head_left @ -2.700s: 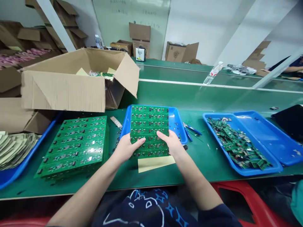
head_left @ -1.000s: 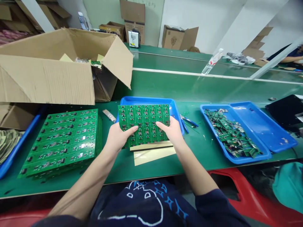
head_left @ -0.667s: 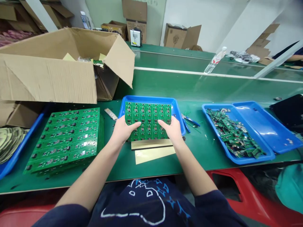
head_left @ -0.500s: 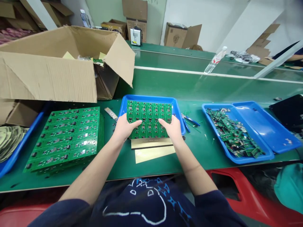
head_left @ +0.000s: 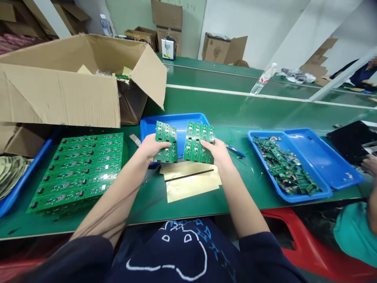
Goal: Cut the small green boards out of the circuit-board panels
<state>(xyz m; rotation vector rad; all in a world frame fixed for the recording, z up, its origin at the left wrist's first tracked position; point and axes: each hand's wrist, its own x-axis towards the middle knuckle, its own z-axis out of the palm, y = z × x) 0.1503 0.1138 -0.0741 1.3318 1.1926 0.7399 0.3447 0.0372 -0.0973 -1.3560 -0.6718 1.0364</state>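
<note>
Two board sections, one per hand, above blue tray

Both hands are apart, each clamped on its own piece. Left hand (head_left: 149, 148) grips the left board section (head_left: 166, 143) at its outer edge, thumb lying over the component face; fingers behind are hidden. Right hand (head_left: 219, 151) grips the right board section (head_left: 200, 143) in the same manner at its outer edge. A narrow gap separates the two sections. Both are green with rows of small components, tilted so the populated faces show.

Position: sections held over the near part of a blue tray (head_left: 182, 127) on the green worktop (head_left: 235, 192). Pale yellow paper (head_left: 193, 190), crossed by a dark line, lies just in front of the tray.

Left side: stack of larger green panels (head_left: 79, 169) on the worktop, with an open cardboard box (head_left: 64, 94) behind it.

Right side: blue-handled tool (head_left: 235, 150) near the right hand. Farther right, small loose boards (head_left: 282, 167) fill part of a second tray (head_left: 326, 194). At far right, a co-worker's hand (head_left: 370, 164) and teal clothing (head_left: 356, 232) are visible.
</note>
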